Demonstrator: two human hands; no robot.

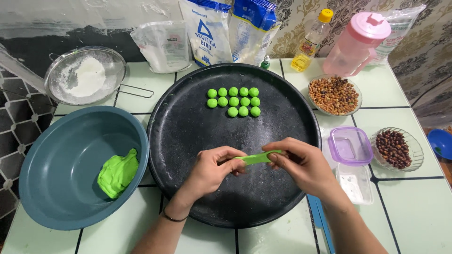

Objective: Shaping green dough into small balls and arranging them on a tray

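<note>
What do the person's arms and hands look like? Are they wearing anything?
Both hands, the left hand and the right hand, are bare, with no gloves or rings visible. The forearms are bare too, no sleeves showing. A thin dark bracelet circles the left wrist.

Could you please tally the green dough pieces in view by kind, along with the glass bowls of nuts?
Small green dough balls on the black tray: 13
Green dough strip held between left hand and right hand: 1
Green dough lump in the blue bowl: 1
Glass bowls of nuts: 2
Total: 17
</note>
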